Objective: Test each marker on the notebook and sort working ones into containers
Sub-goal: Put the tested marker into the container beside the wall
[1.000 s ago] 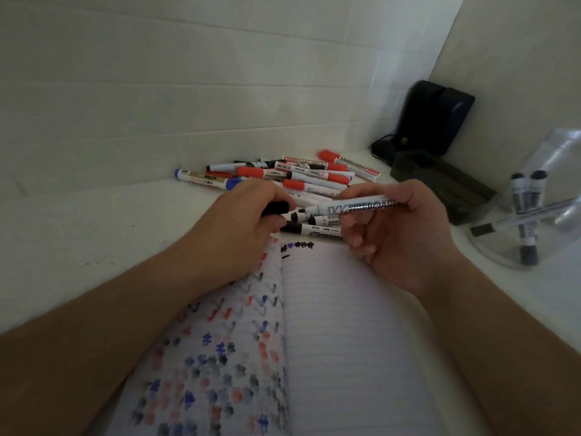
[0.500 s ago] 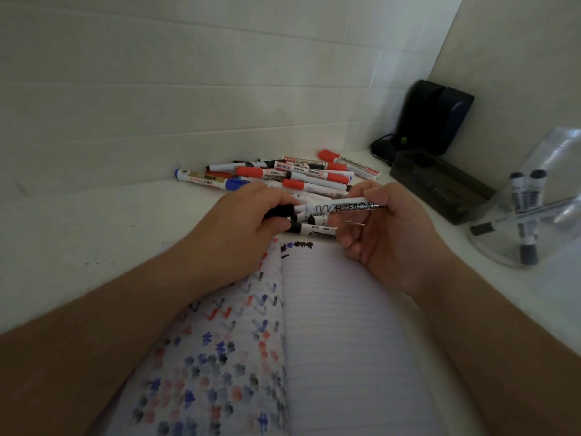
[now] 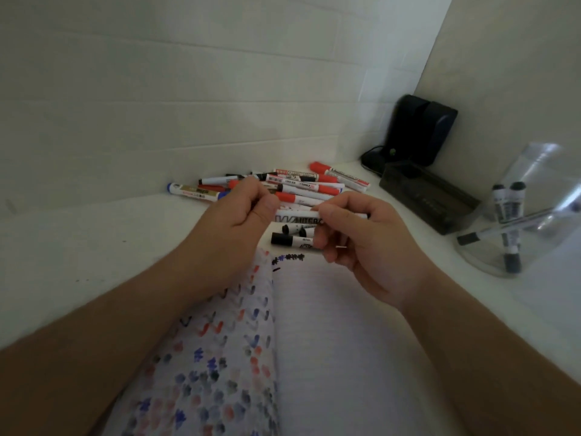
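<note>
A white whiteboard marker lies level between my two hands above the top of the open notebook. My right hand grips its barrel. My left hand is curled round its left end, where the black cap is hidden under my fingers. The notebook's left page is covered with coloured test marks; the right page has a few marks at its top. A pile of red, black and blue markers lies against the wall behind my hands.
A clear plastic cup at the right holds several black markers. A dark rectangular tray and a black device sit in the back right corner. Tiled walls close in the back and right.
My hands have come together: the marker moved left and the left hand's fingers closed over its black capped end, which showed before.
</note>
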### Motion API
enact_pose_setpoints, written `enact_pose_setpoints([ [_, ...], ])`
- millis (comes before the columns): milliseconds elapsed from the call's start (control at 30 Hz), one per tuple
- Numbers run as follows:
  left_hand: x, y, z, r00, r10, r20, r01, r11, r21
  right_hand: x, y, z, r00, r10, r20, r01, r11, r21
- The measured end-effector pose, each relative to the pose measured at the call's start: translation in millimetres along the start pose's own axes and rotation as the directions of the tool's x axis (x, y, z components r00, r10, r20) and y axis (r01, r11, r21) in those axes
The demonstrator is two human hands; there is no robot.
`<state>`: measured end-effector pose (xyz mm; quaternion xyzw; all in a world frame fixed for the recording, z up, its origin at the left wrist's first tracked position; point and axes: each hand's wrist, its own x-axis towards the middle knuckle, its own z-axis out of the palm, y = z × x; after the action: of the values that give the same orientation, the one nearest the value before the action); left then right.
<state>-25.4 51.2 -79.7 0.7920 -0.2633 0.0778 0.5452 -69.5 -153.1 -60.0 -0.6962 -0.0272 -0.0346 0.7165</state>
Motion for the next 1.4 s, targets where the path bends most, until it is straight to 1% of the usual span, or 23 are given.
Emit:
enact_pose_setpoints([
  [67,2,3,5,0.998,0.048,-0.032,-0.048,0.999,-0.002,-1,-7,0,1.000,0.023,-0.001,-0.023,0.999,0.041],
  [167,7,16,15,0.987,0.141,-0.081,-0.137,0.989,0.050,-1,-16,-6,0.996,0.091,0.004,-0.091,0.983,0.159],
  [233,11,21,19,0.979,0.181,-0.098,-0.174,0.982,0.077,0,-19,-10,0.995,0.101,0.003,-0.100,0.980,0.173],
  [367,13,25,19,0.976,0.211,-0.056,-0.205,0.975,0.091,-3,-27,-13,0.992,0.127,0.009,-0.127,0.974,0.186],
  [433,11,28,20,0.978,0.207,-0.027,-0.204,0.976,0.071,-12,-31,-15,0.992,0.124,-0.008,-0.121,0.981,0.150],
  [500,7,29,26,0.986,0.148,0.076,-0.150,0.989,0.018,-26,-34,-20,0.993,0.091,-0.073,-0.090,0.996,0.025],
  [533,4,27,30,0.977,0.125,0.175,-0.134,0.990,0.041,-36,-36,-24,0.990,0.063,-0.128,-0.072,0.995,-0.068],
  [567,1,27,36,0.949,0.114,0.295,-0.157,0.979,0.128,-46,-39,-30,0.982,0.025,-0.185,-0.057,0.984,-0.168],
  [633,-3,26,44,0.871,0.092,0.483,-0.275,0.906,0.323,-62,-47,-45,0.957,-0.071,-0.280,-0.023,0.947,-0.319],
  [667,-5,30,46,0.843,0.086,0.531,-0.318,0.876,0.364,-71,-57,-55,0.927,-0.144,-0.346,0.011,0.933,-0.358],
  [700,-6,33,47,0.832,0.061,0.552,-0.321,0.864,0.388,-79,-69,-68,0.872,-0.225,-0.434,0.059,0.930,-0.363],
  [767,-8,35,45,0.817,0.042,0.576,-0.340,0.842,0.420,-95,-99,-96,0.705,-0.337,-0.624,0.181,0.936,-0.301],
  [800,-9,33,46,0.803,0.036,0.594,-0.361,0.824,0.437,-101,-114,-110,0.624,-0.355,-0.696,0.237,0.935,-0.264],
  [833,-8,32,46,0.790,0.023,0.612,-0.374,0.809,0.453,-106,-127,-124,0.562,-0.358,-0.746,0.274,0.931,-0.240],
  [867,-6,32,46,0.782,0.009,0.623,-0.378,0.801,0.464,-108,-136,-137,0.520,-0.355,-0.777,0.289,0.929,-0.232],
  [900,-3,32,46,0.780,-0.008,0.626,-0.373,0.797,0.475,-106,-141,-149,0.493,-0.350,-0.796,0.278,0.931,-0.237],
  [967,5,35,44,0.789,-0.021,0.614,-0.348,0.808,0.475,-97,-140,-164,0.475,-0.327,-0.817,0.224,0.943,-0.247],
  [1067,17,31,44,0.854,0.007,0.520,-0.294,0.831,0.472,-81,-129,-171,0.503,-0.285,-0.816,0.132,0.958,-0.253],
  [1133,21,22,44,0.902,0.036,0.430,-0.272,0.821,0.502,-74,-124,-171,0.531,-0.265,-0.805,0.086,0.962,-0.259],
  [1200,23,12,40,0.936,0.059,0.348,-0.252,0.801,0.543,-68,-121,-170,0.545,-0.262,-0.796,0.082,0.962,-0.260],
  [1267,22,4,37,0.958,0.069,0.279,-0.219,0.804,0.553,-65,-119,-169,0.543,-0.273,-0.794,0.075,0.958,-0.278],
  [1333,20,0,36,0.975,0.062,0.212,-0.173,0.815,0.553,-64,-117,-167,0.506,-0.299,-0.809,0.051,0.947,-0.318],
  [1400,19,-1,37,0.987,0.054,0.152,-0.135,0.791,0.597,-65,-114,-162,0.440,-0.369,-0.819,0.070,0.923,-0.379],
])
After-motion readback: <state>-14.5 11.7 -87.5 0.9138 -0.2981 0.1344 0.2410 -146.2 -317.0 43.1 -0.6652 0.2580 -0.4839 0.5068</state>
